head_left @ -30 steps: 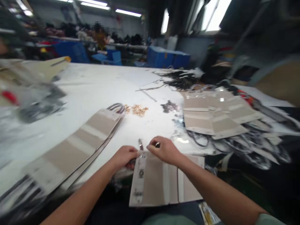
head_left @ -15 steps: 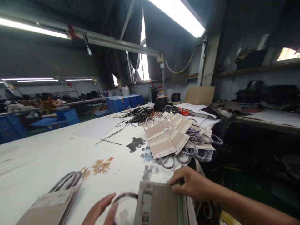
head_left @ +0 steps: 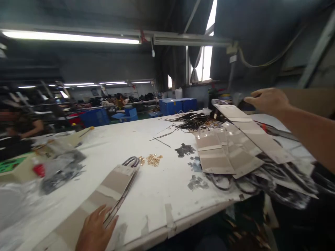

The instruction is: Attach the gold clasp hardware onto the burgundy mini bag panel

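Observation:
My right hand reaches out over the pile of beige bag panels at the table's right. Its fingers are stretched towards the far end of a long beige panel lying on top of that pile, and nothing shows in them. My left hand lies flat, fingers apart, on the near end of a row of beige panels with grey loop handles at the lower left. Dark loop handles stick out from under the right pile.
The white table also carries small gold fittings, dark metal bits, thin black strips and plastic bags at the left. Blue crates stand behind. Another person is at the far left.
The beige panel that lay under both hands is gone from in front of me. My right hand has swung up and right over the pile, and my left hand has moved onto the left row.

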`<state>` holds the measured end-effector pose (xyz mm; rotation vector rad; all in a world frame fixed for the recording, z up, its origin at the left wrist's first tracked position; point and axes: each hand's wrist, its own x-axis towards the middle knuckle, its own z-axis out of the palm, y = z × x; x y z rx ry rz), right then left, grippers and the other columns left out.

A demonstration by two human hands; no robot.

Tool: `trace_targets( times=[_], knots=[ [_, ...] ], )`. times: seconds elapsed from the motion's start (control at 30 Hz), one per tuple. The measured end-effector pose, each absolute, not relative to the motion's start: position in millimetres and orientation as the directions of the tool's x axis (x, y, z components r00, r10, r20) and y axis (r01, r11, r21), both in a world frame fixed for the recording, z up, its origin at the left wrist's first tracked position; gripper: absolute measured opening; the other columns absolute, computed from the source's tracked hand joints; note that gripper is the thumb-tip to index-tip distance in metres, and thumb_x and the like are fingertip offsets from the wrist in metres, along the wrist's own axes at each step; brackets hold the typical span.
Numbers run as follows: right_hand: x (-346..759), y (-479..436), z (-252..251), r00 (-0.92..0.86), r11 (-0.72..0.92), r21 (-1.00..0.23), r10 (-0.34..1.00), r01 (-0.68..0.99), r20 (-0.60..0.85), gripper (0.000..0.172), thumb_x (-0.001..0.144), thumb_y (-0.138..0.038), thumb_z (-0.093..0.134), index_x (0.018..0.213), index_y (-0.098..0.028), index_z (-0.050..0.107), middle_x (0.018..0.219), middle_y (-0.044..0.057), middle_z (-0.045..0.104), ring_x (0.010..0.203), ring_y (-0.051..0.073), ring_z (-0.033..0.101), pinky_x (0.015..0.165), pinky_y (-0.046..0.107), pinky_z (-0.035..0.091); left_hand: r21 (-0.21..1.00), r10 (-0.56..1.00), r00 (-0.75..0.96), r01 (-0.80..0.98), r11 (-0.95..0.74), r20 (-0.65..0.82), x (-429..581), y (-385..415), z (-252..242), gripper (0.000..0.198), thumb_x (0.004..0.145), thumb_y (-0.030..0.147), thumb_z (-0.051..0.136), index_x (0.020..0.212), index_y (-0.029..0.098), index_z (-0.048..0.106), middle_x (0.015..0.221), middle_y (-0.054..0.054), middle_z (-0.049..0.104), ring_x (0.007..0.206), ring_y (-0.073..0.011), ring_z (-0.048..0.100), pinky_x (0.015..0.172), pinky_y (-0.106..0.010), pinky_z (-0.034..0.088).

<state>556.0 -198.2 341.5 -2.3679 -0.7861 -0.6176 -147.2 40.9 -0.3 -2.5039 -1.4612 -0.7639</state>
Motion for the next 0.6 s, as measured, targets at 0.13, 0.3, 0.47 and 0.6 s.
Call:
trace_targets(
  times=[0.13, 0.3, 0.47, 0.6],
  knots=[
    [468, -134, 241, 0.53, -0.388, -0.384, 0.749, 0.838, 0.398, 0.038, 0.088, -0.047, 0.07, 0.101, -0.013, 0.081, 0.096, 0.015, 0.078, 0.083, 0.022, 0.066, 0.071, 0.032, 0.038, 0.07, 0.881, 0.307, 0.933, -0.353, 0.359, -172, 30, 7, 0.065, 0.082, 0.058, 0.051, 0.122, 0.01, 0.069, 0.137, -0.019, 0.064, 0.132, -0.0348, 0.054, 0.117, -0.049, 0.04],
    [296, -115, 89, 0.144, -0.147, -0.769, 0.987, 0.623, -0.071, 0.039, 0.092, -0.046, 0.055, 0.095, -0.016, 0.08, 0.08, 0.006, 0.078, 0.06, 0.018, 0.063, 0.059, 0.028, 0.042, 0.135, 0.941, 0.242, 0.951, -0.279, 0.238, -162, 40, 18, 0.067, 0.086, 0.056, 0.05, 0.131, 0.009, 0.064, 0.146, -0.019, 0.057, 0.141, -0.0327, 0.047, 0.122, -0.044, 0.034],
    [221, -118, 24, 0.008, -0.09, -0.718, 0.993, 0.69, -0.117, 0.026, 0.069, -0.034, 0.074, 0.091, -0.023, 0.08, 0.089, 0.004, 0.078, 0.082, 0.021, 0.069, 0.074, 0.028, 0.047, 0.238, 0.97, 0.174, 0.948, -0.212, 0.17, -136, 90, 35, 0.069, 0.089, 0.057, 0.046, 0.132, 0.005, 0.06, 0.148, -0.021, 0.056, 0.144, -0.0315, 0.046, 0.124, -0.04, 0.03],
    [214, -117, 15, 0.068, -0.127, -0.604, 0.991, 0.787, -0.119, 0.029, 0.071, -0.032, 0.068, 0.098, -0.026, 0.077, 0.094, 0.005, 0.078, 0.088, 0.026, 0.07, 0.077, 0.033, 0.046, 0.251, 0.984, 0.123, 0.956, -0.153, 0.129, -129, 147, 42, 0.075, 0.088, 0.061, 0.046, 0.134, 0.002, 0.056, 0.151, -0.025, 0.052, 0.146, -0.034, 0.044, 0.123, -0.042, 0.031]
  ],
)
